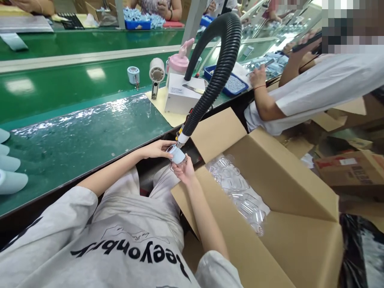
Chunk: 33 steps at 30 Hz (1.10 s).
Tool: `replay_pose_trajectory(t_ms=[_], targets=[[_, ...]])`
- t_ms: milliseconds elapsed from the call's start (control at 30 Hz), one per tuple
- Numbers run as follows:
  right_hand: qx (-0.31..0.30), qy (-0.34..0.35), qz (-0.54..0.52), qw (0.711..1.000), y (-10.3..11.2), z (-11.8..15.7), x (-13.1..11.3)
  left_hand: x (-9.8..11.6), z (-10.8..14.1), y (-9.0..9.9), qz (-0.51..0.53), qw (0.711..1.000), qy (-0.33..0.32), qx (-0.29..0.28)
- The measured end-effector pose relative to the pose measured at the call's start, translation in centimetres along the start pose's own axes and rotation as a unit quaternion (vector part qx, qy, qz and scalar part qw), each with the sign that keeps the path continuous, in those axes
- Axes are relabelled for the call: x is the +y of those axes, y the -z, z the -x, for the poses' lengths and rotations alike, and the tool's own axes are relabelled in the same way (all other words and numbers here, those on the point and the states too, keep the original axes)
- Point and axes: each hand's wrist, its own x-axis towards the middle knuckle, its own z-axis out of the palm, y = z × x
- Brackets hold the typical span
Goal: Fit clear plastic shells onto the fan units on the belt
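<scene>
Left hand: thumb and fingers closed on the upper left side of a light-blue cylinder.
Right hand: fingers bent around the cylinder's lower right side, gripping it from below.
Light-blue cylinder: held tilted between both hands, above the lap, just off the bench edge; thin dark lines, possibly wires, near its lower end, too small to be sure.
Black hose: ribbed, arching over from a white box; its white nozzle ends right at the cylinder, contact unclear.
Carton: open beside the right forearm, clear plastic parts inside.
Green bench: pale blue shells at the left edge; yellow sheet under the white box, a knife lying on top of that box.
Behind the nozzle: white handheld fan upright, pink-topped bottle next to the box.
Belt: one blue-and-white motor unit standing near the fan.
To the right: co-worker's hand near a blue tray of small pale pieces.
</scene>
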Motion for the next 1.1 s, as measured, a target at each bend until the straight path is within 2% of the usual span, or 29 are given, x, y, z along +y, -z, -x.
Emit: replay_pose_trajectory(t_ms=[167,233,267,300,333,367,433,467,500,533,567,600,700,767,900,1033,1100], targets=[[-0.027,-0.025,0.019,0.999,-0.6,1.0,0.3,1.2,3.3,-0.4,-0.036,0.999,-0.019,-0.016],[-0.053,-0.033,0.07,0.996,-0.3,1.9,1.2,1.8,5.3,-0.9,-0.055,0.998,-0.025,-0.014],[-0.064,-0.014,0.115,0.991,-0.1,2.4,1.7,2.1,6.2,-1.3,-0.057,0.998,-0.024,-0.008],[-0.07,0.034,0.168,0.983,0.1,2.9,2.1,2.3,7.2,-1.6,-0.052,0.998,-0.019,0.0],[-0.07,0.109,0.227,0.965,0.4,3.5,2.5,2.6,8.0,-2.0,-0.045,0.999,-0.008,0.01],[-0.066,0.205,0.287,0.934,0.7,4.1,2.7,2.8,8.8,-2.3,-0.038,0.999,0.005,0.022],[-0.069,0.394,0.387,0.831,1.0,5.3,2.9,3.1,10.2,-2.8,-0.032,0.998,0.029,0.046],[-0.082,0.461,0.427,0.774,1.0,5.8,2.9,3.2,10.7,-3.1,-0.034,0.997,0.038,0.052],[-0.099,0.499,0.457,0.73,0.9,6.3,2.8,3.4,11.2,-3.2,-0.038,0.997,0.041,0.053],[-0.115,0.514,0.47,0.708,0.7,6.7,2.8,3.5,11.5,-3.4,-0.042,0.997,0.039,0.047],[-0.127,0.512,0.464,0.712,0.5,7.0,2.8,3.6,11.9,-3.5,-0.045,0.998,0.032,0.038],[-0.132,0.491,0.442,0.739,0.2,7.3,2.9,3.7,12.1,-3.6,-0.046,0.998,0.02,0.026],[-0.139,0.394,0.331,0.846,-0.4,7.7,3.3,4.1,12.7,-3.7,-0.033,0.999,-0.018,0.003],[-0.134,0.356,0.289,0.879,-0.6,7.9,3.4,4.1,13.1,-3.8,-0.015,1.0,-0.013,-0.005],[-0.106,0.339,0.315,0.881,-0.6,8.4,3.1,3.6,13.6,-3.8,0.025,1.0,0.017,-0.005],[-0.084,0.281,0.355,0.888,-1.2,8.5,3.5,2.1,13.5,-4.1,0.039,0.999,0.029,0.003],[-0.091,0.255,0.36,0.893,-1.4,8.1,4.0,1.5,13.3,-4.3,0.033,0.997,0.064,0.02]])
